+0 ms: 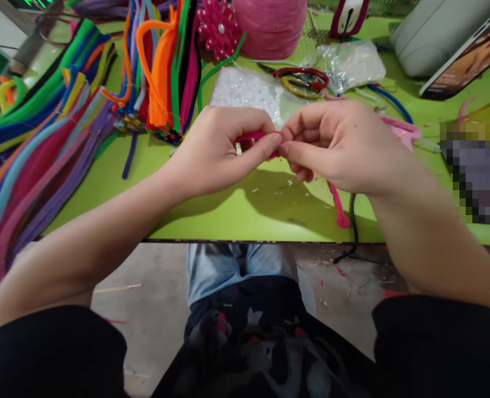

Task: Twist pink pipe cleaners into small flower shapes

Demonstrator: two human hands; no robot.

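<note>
My left hand [224,141] pinches a bright pink pipe cleaner [253,135] between thumb and fingers, just above the table. The fingertips of my right hand [338,143] meet it there, closed on the same pink piece. Most of that piece is hidden by my fingers. Below my right hand hangs or lies a pink pipe cleaner end [343,220] curled into a small loop; whether it joins the held piece I cannot tell. Behind the hands is a clear bag of small white beads [249,91], with scissors [305,80] with red and yellow handles beside it.
Bundles of coloured pipe cleaners [62,121] fill the left of the green table [212,215]. At the back stand a pink flower [219,29] and a pink roll [270,27]. A plastic packet [355,63] and a blurred-out phone [479,177] lie right. A black cord [353,221] crosses the front edge.
</note>
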